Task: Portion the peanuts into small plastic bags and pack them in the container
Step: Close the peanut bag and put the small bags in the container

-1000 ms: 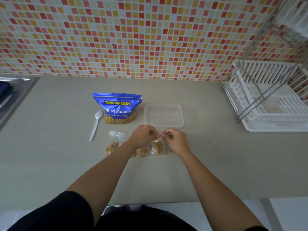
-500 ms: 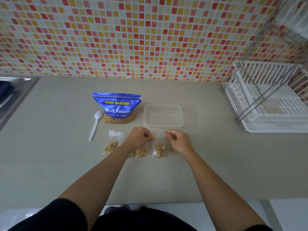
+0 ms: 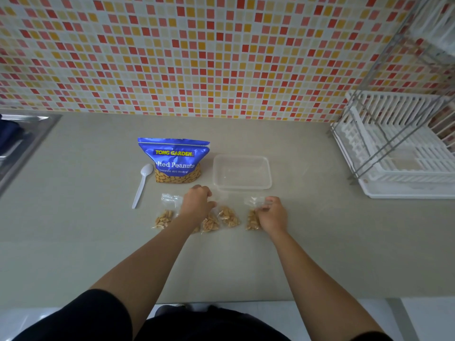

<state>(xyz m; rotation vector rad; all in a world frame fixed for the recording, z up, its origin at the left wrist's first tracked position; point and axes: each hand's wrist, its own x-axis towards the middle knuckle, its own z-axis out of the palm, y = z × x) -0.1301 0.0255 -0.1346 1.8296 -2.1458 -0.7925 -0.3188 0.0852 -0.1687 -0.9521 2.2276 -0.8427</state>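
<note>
— Clear plastic is seen in a row of small bags of peanuts at the frame's centre, laid on the grey tabletop (image 3: 73, 242). How are they held?

— The rightmost small bag (image 3: 252, 217) is pinched at its top by the right hand (image 3: 272, 215), whose grip is closed on the crumpled plastic. The left hand (image 3: 197, 205) is laid curled over the middle bags (image 3: 221, 217); whether anything is actually gripped by it cannot be told, since the fingers are hidden beneath the knuckles. A further bag (image 3: 165, 212) is left untouched at the left end of the row.

— And the container?

— The clear container (image 3: 242, 172) is found just above the hands, open and with nothing visible inside. No small bag has been placed in it.

— What is set around that?

— The blue peanut pouch (image 3: 176, 159) is stood upright just left of the container, with nuts shown through its lower window. A white plastic spoon (image 3: 141, 184) is laid beside it, further left. A white dish rack (image 3: 398, 148) is seen at the right edge, a steel sink (image 3: 24, 139) at the left edge, and a mosaic tiled wall (image 3: 197, 57) across the upper frame.
</note>
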